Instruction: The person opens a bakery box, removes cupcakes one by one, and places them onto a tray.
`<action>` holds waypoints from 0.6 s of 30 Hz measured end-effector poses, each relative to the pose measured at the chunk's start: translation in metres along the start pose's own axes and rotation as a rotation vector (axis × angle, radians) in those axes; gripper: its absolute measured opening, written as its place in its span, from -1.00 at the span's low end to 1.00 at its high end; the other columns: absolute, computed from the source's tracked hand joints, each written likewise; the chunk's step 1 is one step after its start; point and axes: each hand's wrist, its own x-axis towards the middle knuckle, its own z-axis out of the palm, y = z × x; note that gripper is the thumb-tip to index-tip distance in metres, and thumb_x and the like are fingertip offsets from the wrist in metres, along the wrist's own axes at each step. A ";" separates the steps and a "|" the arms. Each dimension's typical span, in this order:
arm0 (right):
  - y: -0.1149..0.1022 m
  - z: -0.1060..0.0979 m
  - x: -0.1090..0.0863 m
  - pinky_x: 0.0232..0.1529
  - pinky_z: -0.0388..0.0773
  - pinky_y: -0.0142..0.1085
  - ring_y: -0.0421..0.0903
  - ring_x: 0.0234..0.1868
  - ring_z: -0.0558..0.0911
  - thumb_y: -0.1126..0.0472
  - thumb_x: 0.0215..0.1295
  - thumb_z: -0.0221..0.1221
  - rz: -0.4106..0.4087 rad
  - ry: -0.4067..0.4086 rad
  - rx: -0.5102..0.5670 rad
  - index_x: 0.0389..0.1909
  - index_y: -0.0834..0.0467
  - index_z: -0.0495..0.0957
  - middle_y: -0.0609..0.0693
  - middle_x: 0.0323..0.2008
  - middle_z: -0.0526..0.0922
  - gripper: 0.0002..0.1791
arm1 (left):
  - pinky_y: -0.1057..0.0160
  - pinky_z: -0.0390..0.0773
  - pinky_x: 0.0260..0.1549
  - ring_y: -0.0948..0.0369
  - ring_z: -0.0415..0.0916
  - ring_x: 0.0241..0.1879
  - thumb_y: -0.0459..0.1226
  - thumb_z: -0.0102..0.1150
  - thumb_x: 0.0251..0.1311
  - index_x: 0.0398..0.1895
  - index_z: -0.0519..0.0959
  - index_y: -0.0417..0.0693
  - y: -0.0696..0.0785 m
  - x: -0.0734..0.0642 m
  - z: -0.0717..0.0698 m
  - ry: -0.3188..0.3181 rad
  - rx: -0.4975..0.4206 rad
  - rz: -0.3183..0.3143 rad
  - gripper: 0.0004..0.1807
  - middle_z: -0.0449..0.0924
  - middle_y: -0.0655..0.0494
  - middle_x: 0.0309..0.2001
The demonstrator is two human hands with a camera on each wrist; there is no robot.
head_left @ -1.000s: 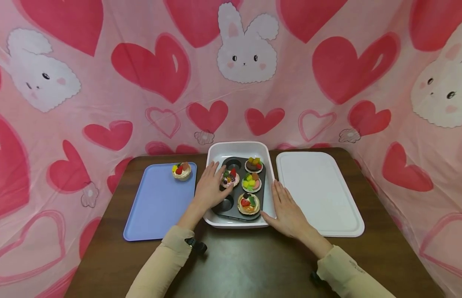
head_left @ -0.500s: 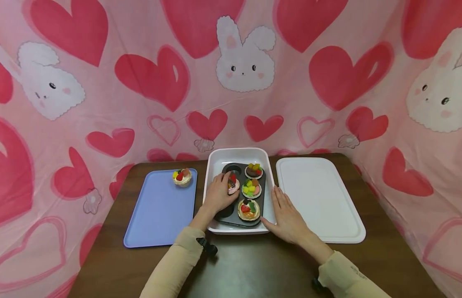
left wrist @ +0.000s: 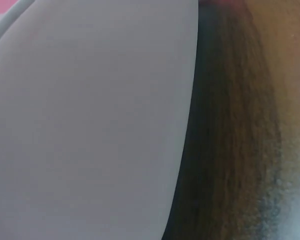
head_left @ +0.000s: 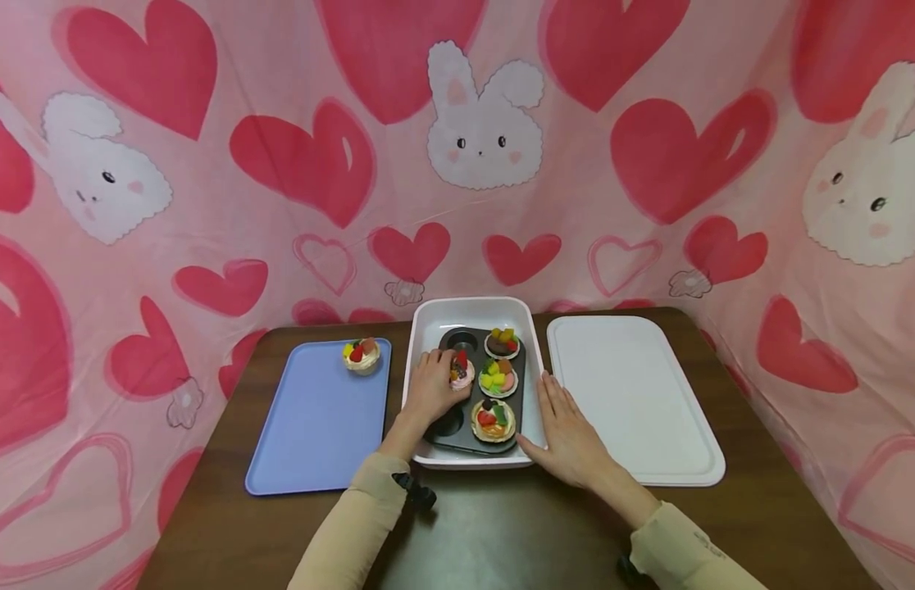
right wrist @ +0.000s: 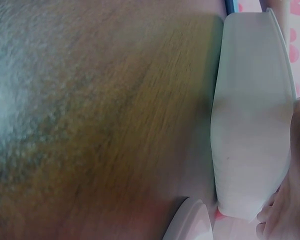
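In the head view a dark muffin tin [head_left: 468, 439] lies inside a white rectangular tub [head_left: 529, 328]. My left hand [head_left: 428, 388] reaches over the tub's left side and grips a fruit tart [head_left: 463, 373] with pink cream and a strawberry, in the tin's left middle cup. Part of that tart is hidden by the fingers. Three more tarts fill the right column: a chocolate tart [head_left: 502, 343], a yellow-topped tart [head_left: 498, 378] and a strawberry tart [head_left: 493, 420]. My right hand [head_left: 571, 434] rests with straight fingers against the tub's right wall, also seen in the right wrist view.
To the left lies a blue tray [head_left: 317, 426] with a cream fruit tart [head_left: 361, 356] at its far right corner. A white tray [head_left: 635, 401] lies to the right. Behind the brown table [head_left: 487, 524] hangs a pink heart-and-rabbit cloth [head_left: 295, 74].
My left hand has moved rightward and closed its fingers round the pink-cream tart. The right hand keeps its place on the tub. The head view has tilted up slightly.
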 end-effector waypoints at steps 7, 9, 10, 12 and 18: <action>0.001 0.000 0.001 0.75 0.10 0.21 0.28 0.80 0.06 -0.35 0.45 0.23 0.012 0.006 -0.005 0.75 0.40 -0.07 0.35 0.78 -0.06 0.23 | -0.06 0.64 0.24 -0.07 0.54 0.14 -0.08 0.68 0.03 0.27 0.64 -0.23 0.001 0.002 -0.002 0.018 -0.027 0.064 -0.25 0.67 -0.16 0.13; 0.001 0.001 0.001 0.75 0.11 0.21 0.28 0.80 0.06 -0.35 0.45 0.23 0.013 0.010 -0.001 0.75 0.39 -0.08 0.35 0.79 -0.05 0.23 | -0.06 0.64 0.26 -0.06 0.51 0.15 -0.10 0.68 0.02 0.27 0.63 -0.22 0.002 0.002 -0.002 0.031 -0.056 0.060 -0.25 0.65 -0.15 0.14; 0.001 0.001 0.001 0.75 0.11 0.22 0.28 0.80 0.06 -0.35 0.45 0.23 0.013 0.012 0.003 0.75 0.39 -0.08 0.34 0.79 -0.06 0.23 | -0.06 0.64 0.26 -0.06 0.51 0.16 -0.11 0.69 0.01 0.27 0.63 -0.23 0.002 0.002 -0.002 0.042 -0.072 0.058 -0.25 0.65 -0.15 0.15; 0.001 0.001 0.001 0.75 0.10 0.22 0.28 0.80 0.06 -0.35 0.45 0.23 0.015 0.012 0.010 0.75 0.38 -0.09 0.34 0.79 -0.06 0.24 | -0.05 0.63 0.27 -0.06 0.50 0.16 -0.12 0.70 -0.02 0.25 0.62 -0.23 0.001 0.002 -0.002 0.077 -0.100 0.057 -0.24 0.64 -0.15 0.15; 0.000 0.004 0.000 0.75 0.11 0.23 0.29 0.80 0.06 -0.37 0.45 0.21 0.026 0.002 0.011 0.76 0.37 -0.08 0.32 0.79 -0.07 0.23 | -0.16 0.60 0.23 -0.13 0.53 0.16 -0.13 0.71 -0.08 0.20 0.65 -0.16 0.000 0.000 -0.003 0.192 -0.128 0.053 -0.27 0.66 -0.16 0.14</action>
